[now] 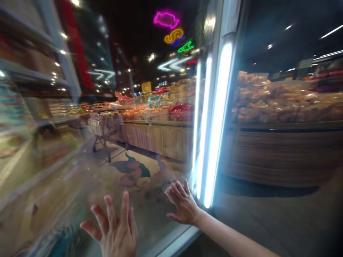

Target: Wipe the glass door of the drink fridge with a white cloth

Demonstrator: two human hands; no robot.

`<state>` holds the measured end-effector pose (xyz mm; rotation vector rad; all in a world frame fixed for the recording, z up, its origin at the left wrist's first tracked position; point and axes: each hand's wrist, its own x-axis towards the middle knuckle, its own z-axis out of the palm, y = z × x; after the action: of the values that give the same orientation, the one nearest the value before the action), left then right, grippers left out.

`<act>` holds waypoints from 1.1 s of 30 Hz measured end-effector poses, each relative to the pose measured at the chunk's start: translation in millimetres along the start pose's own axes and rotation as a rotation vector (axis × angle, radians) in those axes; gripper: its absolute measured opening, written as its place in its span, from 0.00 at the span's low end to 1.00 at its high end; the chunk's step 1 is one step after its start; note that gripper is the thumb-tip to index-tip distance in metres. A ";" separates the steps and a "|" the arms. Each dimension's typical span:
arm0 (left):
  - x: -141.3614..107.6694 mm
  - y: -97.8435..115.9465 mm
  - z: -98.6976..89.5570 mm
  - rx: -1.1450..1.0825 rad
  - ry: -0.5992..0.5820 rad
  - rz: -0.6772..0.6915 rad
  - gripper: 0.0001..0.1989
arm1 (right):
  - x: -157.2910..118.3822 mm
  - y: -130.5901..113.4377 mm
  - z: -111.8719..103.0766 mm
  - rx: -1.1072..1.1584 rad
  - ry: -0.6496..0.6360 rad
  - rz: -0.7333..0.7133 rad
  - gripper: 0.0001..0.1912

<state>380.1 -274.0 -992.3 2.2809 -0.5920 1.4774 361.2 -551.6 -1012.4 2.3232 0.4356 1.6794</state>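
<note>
Closest of all comes the left hand (118, 232), rising from the bottom edge, wide open, back toward the camera, fingers fanned and pointing upward, nothing visibly in its grasp! Away to the far left it's shelving (16, 142), smeared with blur, the goods on it too hazy to name. Moving right, a shopping cart (103, 125) stands on its wheels, something pale in its basket. Next along, a display counter (158, 139) with brownish sides, and it's well stocked: orange goods (136, 113) first, then red goods (182, 111) heaped toward the right. Seen through glass or mirrored in it? Hard to tell.

And that glass pane (158, 230) is right in the middle of the action, stretching out before both hands, a leaf-and-fruit picture (134, 169) showing in it. Now the right hand (183, 203), forearm slanting in from the lower right, palm down to the pane and apparently flat against it; fingers extended and slightly parted, thumb out to the left. Something whitish peeks past the fingertips, reflection or held item, no telling which! Just beside it blazes a light tube (218, 125), tall and slightly tilted. Far right, another counter (281, 153) curves round, piled high with glossy tan packages (268, 100).
</note>
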 end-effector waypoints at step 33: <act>5.2 -68.2 -48.9 0.083 0.099 -0.129 0.42 | 117.5 -162.3 2.7 0.104 0.043 0.103 0.49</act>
<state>380.3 -192.1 -973.3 2.2452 -0.3550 1.5672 382.3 -357.2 -968.9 2.4255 0.4277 1.7980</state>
